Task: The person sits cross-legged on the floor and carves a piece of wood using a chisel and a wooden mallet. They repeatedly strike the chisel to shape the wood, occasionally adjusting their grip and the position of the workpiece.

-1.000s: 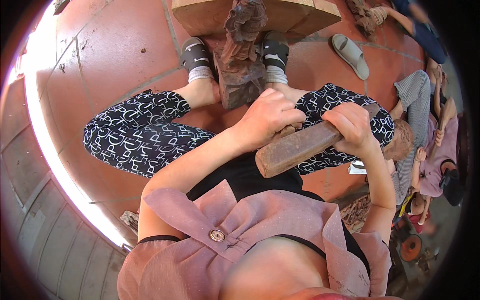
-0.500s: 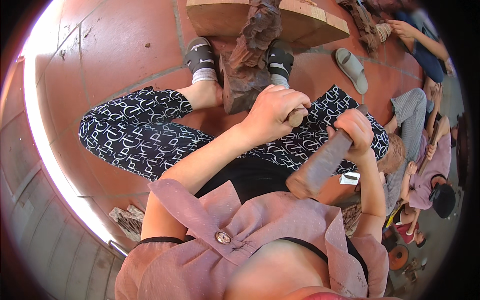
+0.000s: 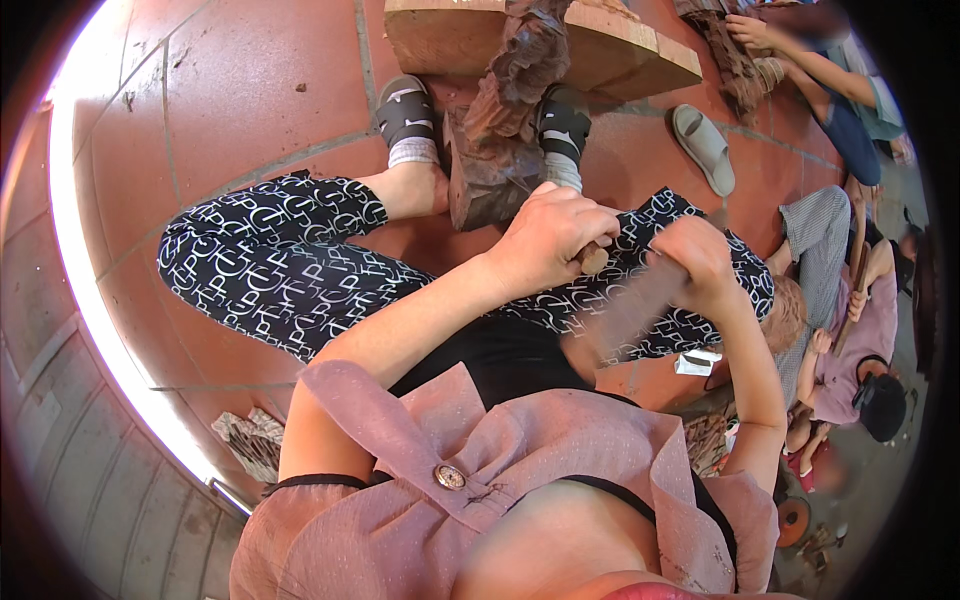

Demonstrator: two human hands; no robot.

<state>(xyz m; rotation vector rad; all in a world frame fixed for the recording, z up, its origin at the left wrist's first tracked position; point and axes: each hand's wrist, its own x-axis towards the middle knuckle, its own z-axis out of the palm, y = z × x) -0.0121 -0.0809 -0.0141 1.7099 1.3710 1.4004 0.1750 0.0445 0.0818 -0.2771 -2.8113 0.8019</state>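
Note:
My left hand is closed around the round wooden handle of a chisel; the handle's end sticks out past my thumb, and the blade is mostly hidden behind my hand. In my right hand, closed on its grip, is a wooden mallet smeared by motion. The mallet's thick end lies below the chisel handle, apart from it. Beyond my left hand a dark brown wood carving with a rough, rippled surface stands between my feet. Its squared lower end is nearest to me.
A thick pale wooden board lies behind the carving. One grey slipper rests on the red tiled floor. At the right, another person's hands touch dark wood, and a person in a dark cap holds a long stick.
The mallet has swung up toward the chisel handle, and my right hand has shifted slightly left. My left hand stays nearly in place on the chisel.

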